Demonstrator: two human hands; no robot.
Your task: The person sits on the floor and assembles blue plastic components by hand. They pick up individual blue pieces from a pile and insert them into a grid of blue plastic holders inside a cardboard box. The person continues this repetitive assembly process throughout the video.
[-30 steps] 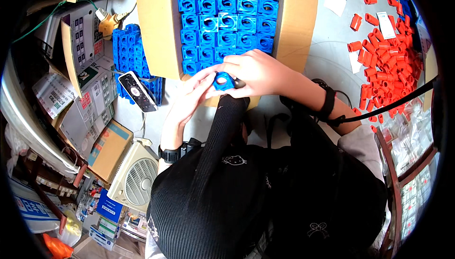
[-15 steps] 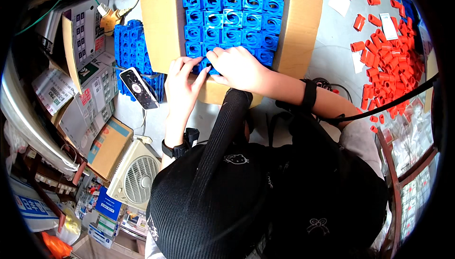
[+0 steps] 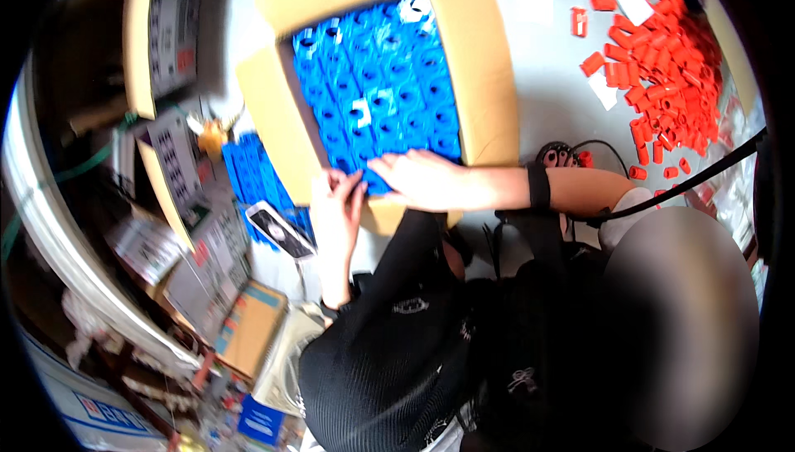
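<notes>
Both hands press flat, fingers spread and gripping nothing, on the nearest row of blue moulded plastic parts [image 3: 377,96]: left hand [image 3: 338,204] at the open brown cardboard box's [image 3: 484,71] near-left corner, right hand [image 3: 426,180] just beside it, inside the box.

Your left hand [image 3: 338,204] & right hand [image 3: 418,179] sit close together, palms down, fingers pointing fwd, right forearm bare w/ dark wristband, left sleeved.
</notes>
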